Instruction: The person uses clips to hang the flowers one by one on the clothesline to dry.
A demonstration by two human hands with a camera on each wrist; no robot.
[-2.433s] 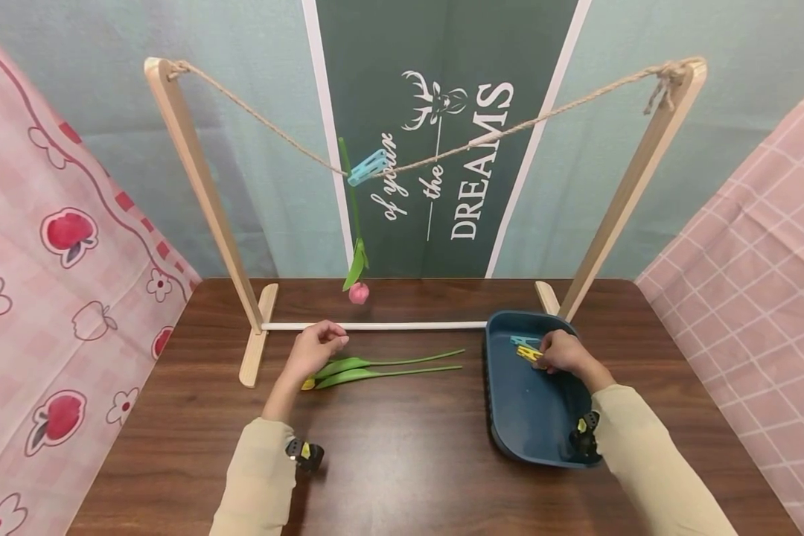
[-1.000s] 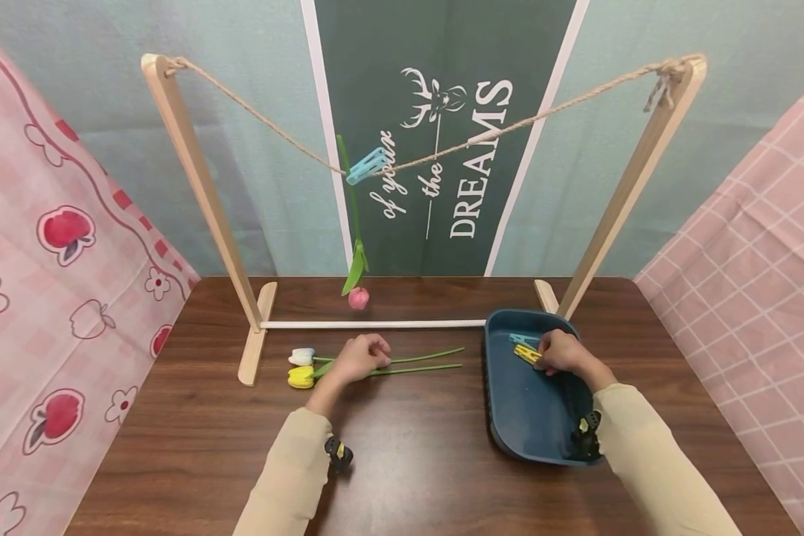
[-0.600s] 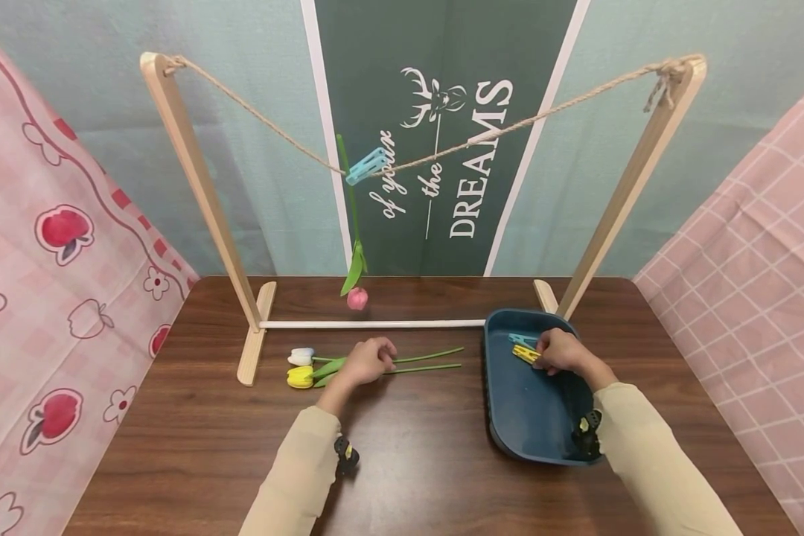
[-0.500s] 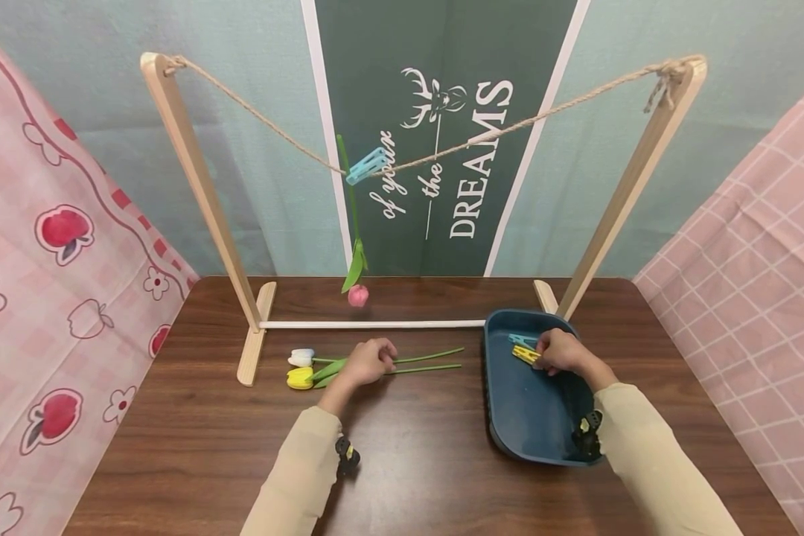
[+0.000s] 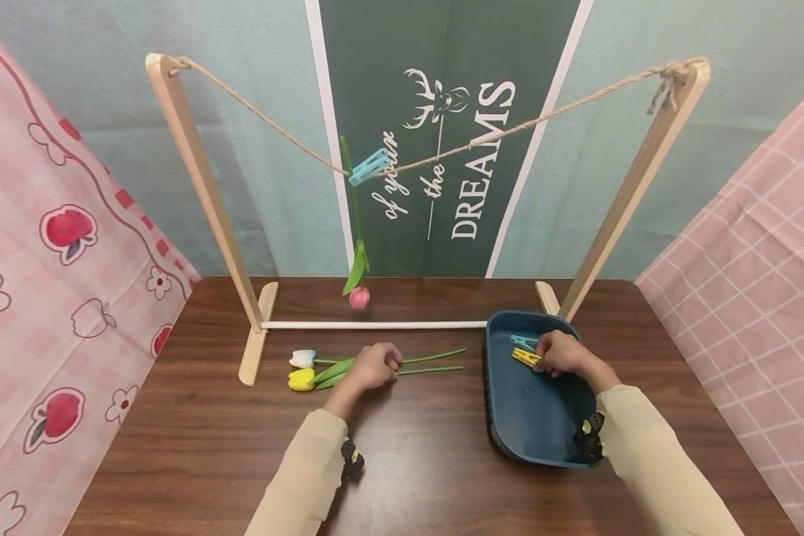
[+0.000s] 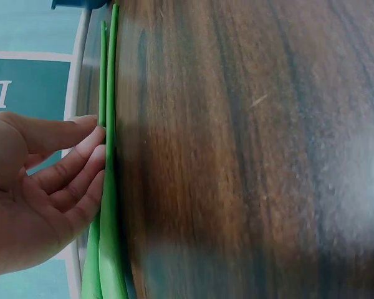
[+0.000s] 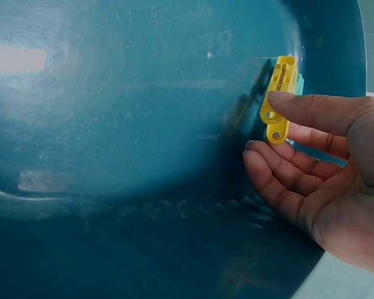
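Over the stems of two tulips lying on the table is my left hand (image 5: 373, 366). In the left wrist view, its thumb and index fingertip pinch the farther stem (image 6: 103, 75), that of the white tulip (image 5: 302, 359); the yellow tulip (image 5: 301, 380) lies alongside, its stem by the other fingertips. My right hand (image 5: 563, 353) reaches into the blue basin (image 5: 536, 454) and pinches a yellow clothespin (image 7: 279, 93) between thumb and fingers. Beside that lies a light blue clothespin (image 5: 524, 342), partly covered in the right wrist view. A pink tulip (image 5: 359, 297) hangs head-down from the rope, held by another blue clothespin (image 5: 370, 167).
A sagging rope (image 5: 261, 115) spans two wooden posts (image 5: 201, 186), joined low down by a white rod (image 5: 402, 325). The basin stands against the right post's (image 5: 633, 186) foot. Patterned cloths hang at the back and both sides of the wooden table (image 5: 429, 476).
My left hand has moved right from near the tulip heads to the stems, then stayed almost still. The right hand keeps its place with the yellow clothespin in the basin.
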